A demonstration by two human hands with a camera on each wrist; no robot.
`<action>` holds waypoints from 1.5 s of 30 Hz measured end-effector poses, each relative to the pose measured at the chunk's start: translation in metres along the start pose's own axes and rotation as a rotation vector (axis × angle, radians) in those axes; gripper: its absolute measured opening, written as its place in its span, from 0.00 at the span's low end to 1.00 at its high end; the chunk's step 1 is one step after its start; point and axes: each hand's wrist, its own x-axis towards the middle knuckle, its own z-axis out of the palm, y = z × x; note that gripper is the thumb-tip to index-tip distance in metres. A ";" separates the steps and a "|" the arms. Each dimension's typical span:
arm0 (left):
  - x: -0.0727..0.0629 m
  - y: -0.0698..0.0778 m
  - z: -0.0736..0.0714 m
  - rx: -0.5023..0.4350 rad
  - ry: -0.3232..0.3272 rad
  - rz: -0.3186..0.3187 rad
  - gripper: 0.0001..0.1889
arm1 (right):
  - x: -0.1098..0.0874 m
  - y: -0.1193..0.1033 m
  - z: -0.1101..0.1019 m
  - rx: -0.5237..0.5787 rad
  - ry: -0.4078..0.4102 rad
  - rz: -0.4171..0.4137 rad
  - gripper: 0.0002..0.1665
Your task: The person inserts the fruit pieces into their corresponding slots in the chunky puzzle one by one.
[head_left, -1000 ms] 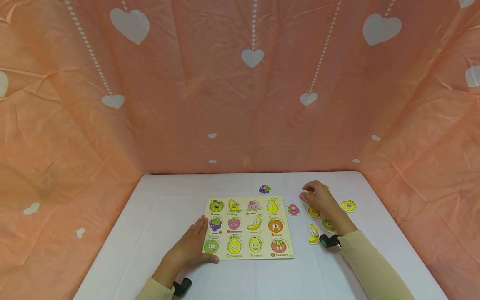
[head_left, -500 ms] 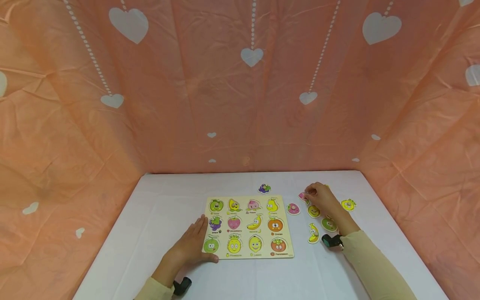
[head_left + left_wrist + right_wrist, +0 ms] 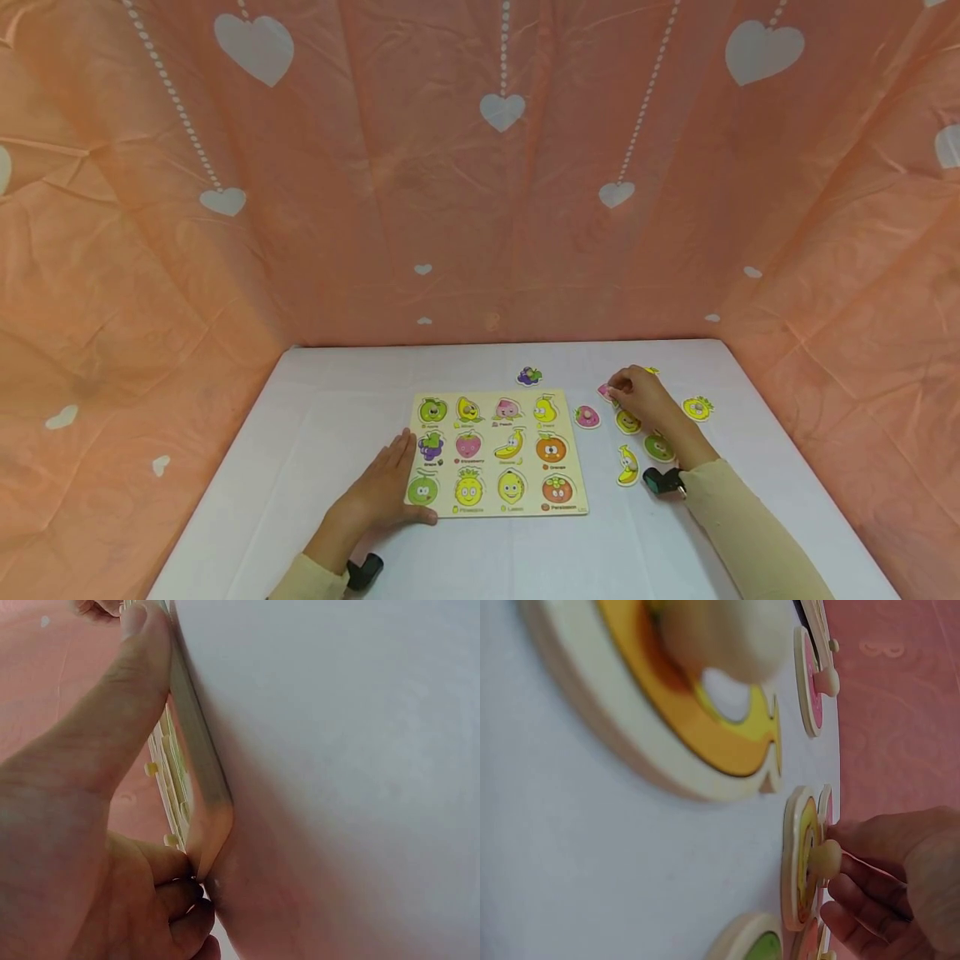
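A partly hidden pink piece (image 3: 826, 804) is pinched by a right hand (image 3: 889, 881) just beyond a knobbed orange-yellow piece (image 3: 798, 862), while a blurred yellow-and-orange piece (image 3: 686, 729) is seen up close on a white surface (image 3: 630, 870), backed by pink.

L sleeve (image 3: 309, 581), approx. 7 o'clock: plain pale beige; R sleeve (image 3: 750, 529), nr 4 o'clock, same col. Small blk L wrist unit (image 3: 365, 572) at 7, matching R wrist unit (image 3: 657, 481) betw. 4 & 5.

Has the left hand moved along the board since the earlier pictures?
No: in the head view, the left hand rests at the same near-left corner of the board, with no visible shift either way.
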 end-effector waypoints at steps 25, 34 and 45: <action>-0.001 0.001 -0.003 -0.032 0.004 0.010 0.73 | 0.000 -0.002 0.001 -0.010 -0.003 0.028 0.11; -0.003 0.003 -0.004 -0.022 -0.002 -0.005 0.73 | 0.001 -0.006 0.001 -0.001 0.012 0.009 0.12; -0.005 0.004 -0.004 -0.027 0.001 -0.008 0.73 | 0.006 -0.017 0.002 -0.032 0.038 -0.026 0.12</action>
